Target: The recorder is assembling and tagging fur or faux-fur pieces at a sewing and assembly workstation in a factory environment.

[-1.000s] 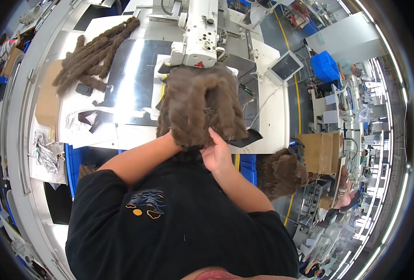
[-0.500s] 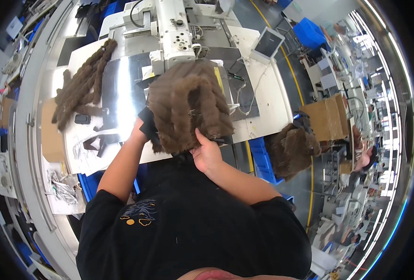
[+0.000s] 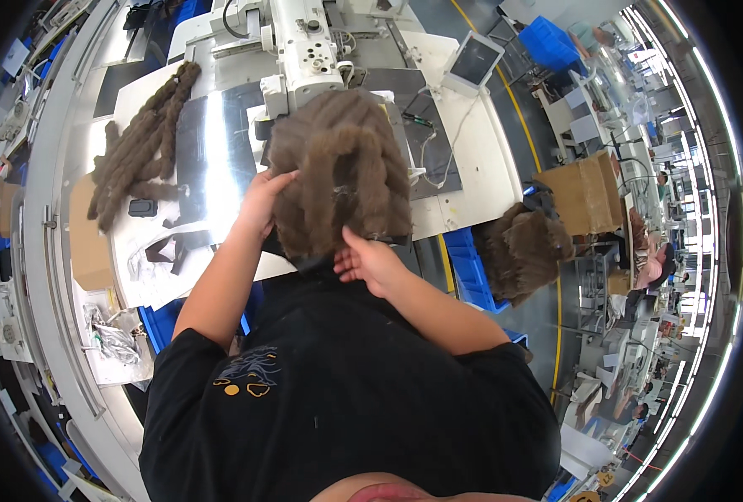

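A brown fur piece (image 3: 314, 197) with ridged strips and a slit-like opening down its middle lies in front of me, its far end below the head of a white sewing machine (image 3: 311, 54). My left hand (image 3: 264, 201) grips its left edge, thumb on top and the other fingers partly hidden. At the near edge, my right hand (image 3: 371, 263) is open, with its thumb against the fur and its fingers apart below. Some black fabric shows beneath the near edge of the fur.
Brown fur strips (image 3: 145, 142) lie left on the white table (image 3: 480, 180), near a small black object (image 3: 143, 207). A screen (image 3: 474, 60) stands at the far right. Beside the table are a blue crate (image 3: 470, 272), more brown fur (image 3: 524, 255) and a cardboard box (image 3: 585, 197).
My left hand has come out from beside the black fabric and moved up onto the fur's left edge. The right hand's fingers have spread. The fur has shifted slightly.
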`<state>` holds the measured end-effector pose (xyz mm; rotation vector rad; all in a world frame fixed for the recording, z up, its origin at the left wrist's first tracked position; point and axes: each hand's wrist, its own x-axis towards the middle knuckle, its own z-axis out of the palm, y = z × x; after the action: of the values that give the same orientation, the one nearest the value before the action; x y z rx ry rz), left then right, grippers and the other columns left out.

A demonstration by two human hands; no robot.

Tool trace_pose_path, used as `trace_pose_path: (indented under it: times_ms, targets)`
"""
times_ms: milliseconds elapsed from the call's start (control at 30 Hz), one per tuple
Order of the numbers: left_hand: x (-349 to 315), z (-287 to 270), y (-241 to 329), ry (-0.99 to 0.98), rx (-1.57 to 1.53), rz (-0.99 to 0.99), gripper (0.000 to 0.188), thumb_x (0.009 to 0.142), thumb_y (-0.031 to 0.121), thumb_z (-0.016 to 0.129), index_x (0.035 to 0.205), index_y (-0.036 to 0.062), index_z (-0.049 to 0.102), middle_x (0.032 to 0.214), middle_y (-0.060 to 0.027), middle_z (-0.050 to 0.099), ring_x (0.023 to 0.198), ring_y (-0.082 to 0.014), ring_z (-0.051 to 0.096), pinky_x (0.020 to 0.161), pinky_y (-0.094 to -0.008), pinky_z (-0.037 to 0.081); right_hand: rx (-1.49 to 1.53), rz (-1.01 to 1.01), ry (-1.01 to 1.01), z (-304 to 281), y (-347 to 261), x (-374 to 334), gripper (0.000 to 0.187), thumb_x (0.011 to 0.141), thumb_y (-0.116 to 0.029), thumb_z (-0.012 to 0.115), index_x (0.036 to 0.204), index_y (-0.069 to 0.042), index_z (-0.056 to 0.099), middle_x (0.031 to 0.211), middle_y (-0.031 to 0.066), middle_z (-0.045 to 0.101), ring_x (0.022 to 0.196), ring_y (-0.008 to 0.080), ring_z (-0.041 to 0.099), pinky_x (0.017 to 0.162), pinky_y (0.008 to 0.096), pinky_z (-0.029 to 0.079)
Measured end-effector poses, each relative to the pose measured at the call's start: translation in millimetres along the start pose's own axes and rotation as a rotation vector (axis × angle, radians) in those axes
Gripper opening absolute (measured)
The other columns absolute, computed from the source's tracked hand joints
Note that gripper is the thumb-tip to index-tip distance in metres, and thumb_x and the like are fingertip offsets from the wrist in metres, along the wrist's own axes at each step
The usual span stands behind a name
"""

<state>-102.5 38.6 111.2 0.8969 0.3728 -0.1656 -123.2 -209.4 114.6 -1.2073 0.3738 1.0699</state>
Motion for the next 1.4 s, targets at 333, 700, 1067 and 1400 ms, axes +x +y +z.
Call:
trace_pose_path:
  times_ms: [333, 700, 1067, 1400]
  targets:
    - [-1.3, 11.5, -27.1, 0.074, 0.069, 0.159, 0.029, 0.092, 0.006, 0.059, 0.118, -0.0074, 0.06, 0.11, -0.015, 0.069, 0.096, -0.0214, 0.068, 0.087, -0.0325, 0.054, -1.293, -1.381, 0.366, 42.4, -113.3, -42.7, 0.048, 0.089, -0.036, 0.069, 0.13, -0.011, 0.06, 0.135, 0.0172, 0.056, 0.122, 0.0367, 0.054, 0.103, 0.0442, 0.042]
    - [3.7, 2.8, -37.8, 0.498, 0.994, 0.496, 0.055, 0.087, 0.019, 0.068, 0.131, -0.0083, 0.048, 0.13, -0.0263, 0.054, 0.119, -0.0355, 0.054, 0.102, -0.0413, 0.042, -1.733, -1.068, 0.586, 25.5, -96.1, 72.2, 0.046, 0.092, -0.032, 0.06, 0.136, -0.016, 0.057, 0.142, 0.0136, 0.05, 0.129, 0.0387, 0.047, 0.102, 0.061, 0.037]
    - [8.7, 50.5, -41.1, 0.031, 1.743, 0.82, 0.066, 0.092, 0.031, 0.06, 0.151, 0.0108, 0.037, 0.155, -0.0135, 0.036, 0.14, -0.0407, 0.035, 0.112, -0.0626, 0.022, -1.751, -0.968, 0.475, 13.3, -103.4, 76.3, 0.048, 0.093, -0.028, 0.054, 0.138, -0.012, 0.053, 0.142, 0.0129, 0.05, 0.127, 0.0375, 0.049, 0.103, 0.0566, 0.037]
    - [22.9, 35.5, -43.1, -0.005, 1.727, 0.754, 0.051, 0.085, 0.012, 0.059, 0.136, 0.0089, 0.057, 0.152, -0.0248, 0.034, 0.136, -0.0464, 0.036, 0.114, -0.0507, 0.03, -1.293, -1.07, 0.297, -22.8, -103.0, 95.2, 0.069, 0.077, -0.023, 0.072, 0.138, 0.0, 0.048, 0.141, 0.0205, 0.052, 0.13, 0.0341, 0.05, 0.106, 0.0445, 0.041]
